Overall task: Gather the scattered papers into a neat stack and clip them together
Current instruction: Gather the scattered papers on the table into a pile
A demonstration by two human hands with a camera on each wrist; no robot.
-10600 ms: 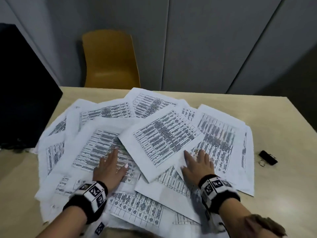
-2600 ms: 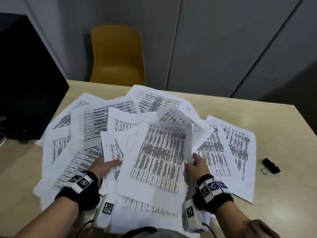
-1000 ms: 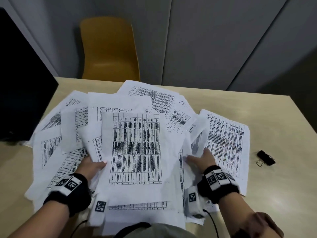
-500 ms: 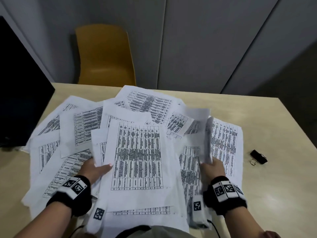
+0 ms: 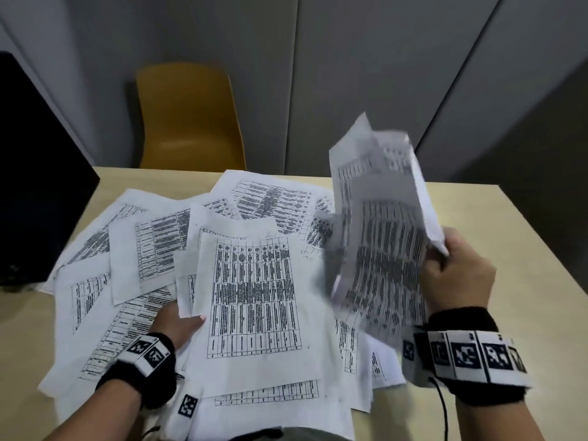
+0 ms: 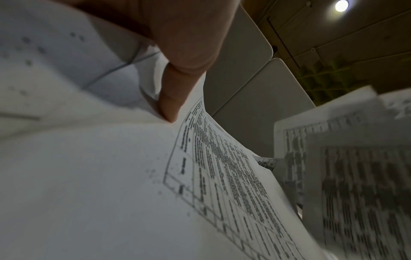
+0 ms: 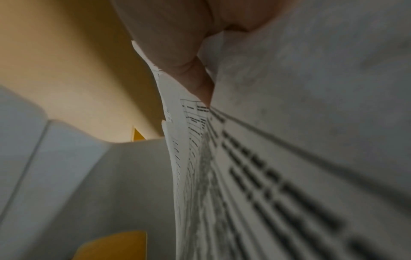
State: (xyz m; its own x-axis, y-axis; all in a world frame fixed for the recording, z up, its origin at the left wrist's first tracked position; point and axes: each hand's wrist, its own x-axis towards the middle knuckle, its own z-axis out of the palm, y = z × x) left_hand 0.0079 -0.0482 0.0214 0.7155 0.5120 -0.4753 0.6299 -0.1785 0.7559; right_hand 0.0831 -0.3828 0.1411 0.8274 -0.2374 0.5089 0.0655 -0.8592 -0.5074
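Note:
Printed sheets (image 5: pixel 152 243) lie scattered across the beige table (image 5: pixel 525 313). A gathered stack (image 5: pixel 254 297) sits in the middle, a table-printed page on top. My left hand (image 5: pixel 179 323) holds the stack's left edge, thumb (image 6: pixel 171 98) on the top sheet, fingers hidden beneath. On the right, my right hand (image 5: pixel 458 275) grips a blurred bundle of sheets (image 5: pixel 381 243), raised well above the table. In the right wrist view the thumb (image 7: pixel 195 75) pinches those sheets (image 7: pixel 289 158). The binder clip is out of sight.
A dark monitor (image 5: pixel 35 186) stands at the table's left edge. A yellow chair (image 5: pixel 187 116) sits behind the table against grey wall panels. Bare table surface shows to the right of the papers.
My right hand has lifted a bundle of sheets from the right side of the table into the air. The left hand stays on the stack's left edge. The clip is now hidden.

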